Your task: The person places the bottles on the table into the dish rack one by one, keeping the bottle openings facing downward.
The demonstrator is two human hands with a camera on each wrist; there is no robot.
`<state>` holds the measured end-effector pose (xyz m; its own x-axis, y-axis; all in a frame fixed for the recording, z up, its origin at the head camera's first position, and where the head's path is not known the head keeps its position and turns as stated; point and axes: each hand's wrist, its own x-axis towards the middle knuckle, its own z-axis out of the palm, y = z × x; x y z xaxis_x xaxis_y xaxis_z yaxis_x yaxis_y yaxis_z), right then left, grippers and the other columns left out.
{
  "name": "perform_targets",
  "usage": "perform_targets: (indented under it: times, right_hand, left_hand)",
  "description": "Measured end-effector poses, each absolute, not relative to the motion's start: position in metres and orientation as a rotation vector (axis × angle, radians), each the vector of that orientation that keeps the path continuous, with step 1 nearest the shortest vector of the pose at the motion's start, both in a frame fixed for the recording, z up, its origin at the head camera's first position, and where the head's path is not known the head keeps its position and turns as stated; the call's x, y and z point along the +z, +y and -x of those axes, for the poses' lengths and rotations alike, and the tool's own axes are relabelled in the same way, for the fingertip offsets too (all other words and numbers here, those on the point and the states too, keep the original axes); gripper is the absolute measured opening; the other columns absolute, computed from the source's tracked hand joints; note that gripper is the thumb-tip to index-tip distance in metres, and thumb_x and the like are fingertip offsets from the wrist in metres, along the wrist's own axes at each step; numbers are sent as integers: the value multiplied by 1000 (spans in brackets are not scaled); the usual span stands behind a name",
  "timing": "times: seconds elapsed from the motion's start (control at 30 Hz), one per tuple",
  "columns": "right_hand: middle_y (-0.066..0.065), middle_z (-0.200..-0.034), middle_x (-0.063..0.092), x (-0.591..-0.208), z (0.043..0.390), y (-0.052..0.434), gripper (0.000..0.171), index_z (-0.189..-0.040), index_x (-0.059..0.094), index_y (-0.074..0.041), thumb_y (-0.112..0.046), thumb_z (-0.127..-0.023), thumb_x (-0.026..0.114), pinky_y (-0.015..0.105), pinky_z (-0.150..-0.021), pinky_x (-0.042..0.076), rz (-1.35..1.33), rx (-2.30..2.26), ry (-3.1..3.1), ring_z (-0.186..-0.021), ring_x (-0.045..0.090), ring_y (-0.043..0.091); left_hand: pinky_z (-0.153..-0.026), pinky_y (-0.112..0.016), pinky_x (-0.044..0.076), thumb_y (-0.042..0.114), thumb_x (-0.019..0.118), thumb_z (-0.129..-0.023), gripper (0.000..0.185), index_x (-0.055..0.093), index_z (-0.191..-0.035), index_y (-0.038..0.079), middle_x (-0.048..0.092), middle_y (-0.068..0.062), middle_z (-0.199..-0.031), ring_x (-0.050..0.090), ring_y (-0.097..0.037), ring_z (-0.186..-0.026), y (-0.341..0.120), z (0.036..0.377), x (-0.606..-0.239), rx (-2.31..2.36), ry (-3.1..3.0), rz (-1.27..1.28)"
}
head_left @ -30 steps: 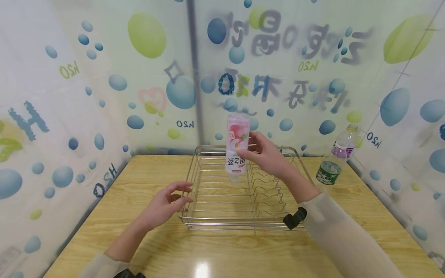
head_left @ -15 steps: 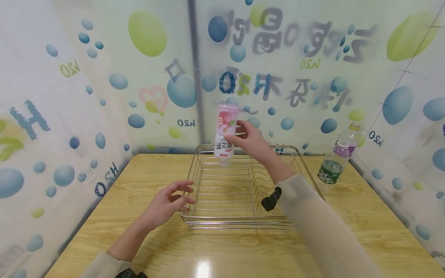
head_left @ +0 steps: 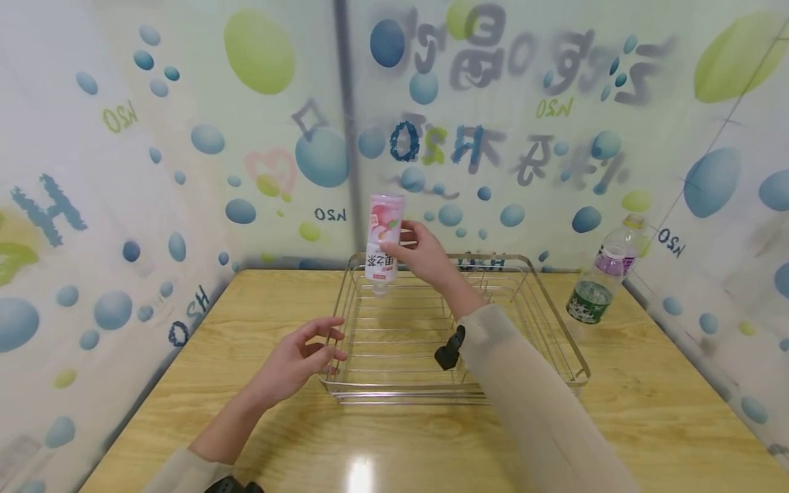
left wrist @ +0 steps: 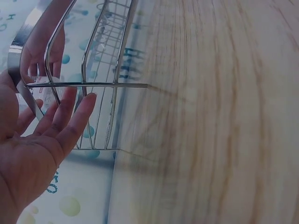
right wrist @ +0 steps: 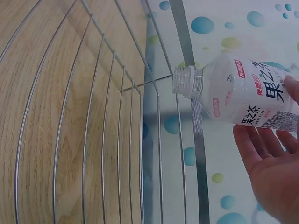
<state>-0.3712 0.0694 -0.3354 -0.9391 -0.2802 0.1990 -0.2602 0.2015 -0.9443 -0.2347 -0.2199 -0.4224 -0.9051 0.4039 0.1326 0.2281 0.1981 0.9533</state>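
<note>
My right hand (head_left: 419,257) grips a clear plastic bottle (head_left: 383,239) with a pink peach label. Its base points up and its uncapped mouth down, above the back left of a metal wire dish rack (head_left: 394,394). In the right wrist view the bottle neck (right wrist: 187,81) is beside the rack's wires, with fingers curled round the label. My left hand (head_left: 302,356) is at the rack's left rim, fingers loosely extended. In the left wrist view the left hand (left wrist: 42,144) lies against the outer wires of the rack (left wrist: 84,56) with its fingers slightly bent.
Two other clear bottles stand at the right back of the wooden table (head_left: 394,445): one with a green label (head_left: 588,301), one behind it with a purple label (head_left: 622,257). Printed curtains (head_left: 283,219) enclose the table's back and sides.
My right hand has carried the upturned bottle left over the rack, first rising, then dipping slightly. My left hand has stayed at the left rim.
</note>
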Motion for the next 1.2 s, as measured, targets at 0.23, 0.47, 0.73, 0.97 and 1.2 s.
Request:
perform_targets:
  times: [0.23, 0.47, 0.73, 0.97, 1.2]
  right_hand:
    - [14, -150, 58, -345, 377, 60, 79, -165, 41, -11, -40, -102, 79, 55, -112, 57, 517, -1873, 2444, -137, 58, 33]
    - [13, -149, 61, -368, 381, 55, 79, -164, 42, -12, -43, -102, 79, 54, -112, 58, 449, -1786, 2480, -138, 61, 33]
    - [15, -150, 61, -377, 379, 47, 77, -163, 42, -9, -40, -103, 79, 51, -111, 59, 506, -1705, 2481, -136, 63, 33]
    - [16, -148, 61, -375, 373, 43, 77, -165, 40, -8, -36, -104, 78, 51, -114, 59, 514, -1712, 2405, -134, 65, 32]
    - [19, -152, 59, -381, 372, 39, 78, -166, 39, -7, -33, -104, 78, 56, -116, 57, 505, -1692, 2375, -132, 66, 35]
  left_hand:
    - [-87, -37, 69, 7, 60, -111, 49, 49, -159, 4, 49, -37, -145, 77, -20, -110, -218, 235, -421, 1811, 2304, -598]
    - [-88, -37, 69, 8, 60, -112, 50, 47, -161, 2, 49, -37, -145, 77, -26, -112, -217, 232, -424, 1817, 2297, -586]
    - [-87, -39, 70, 7, 59, -113, 51, 46, -161, -1, 51, -36, -144, 77, -22, -110, -217, 233, -425, 1828, 2300, -609]
    - [-87, -39, 70, 7, 59, -112, 50, 48, -160, 1, 50, -37, -144, 77, -23, -109, -217, 235, -425, 1838, 2295, -610]
    - [-87, -39, 70, 7, 60, -112, 50, 48, -161, 2, 49, -37, -145, 77, -33, -112, -218, 235, -426, 1827, 2295, -596]
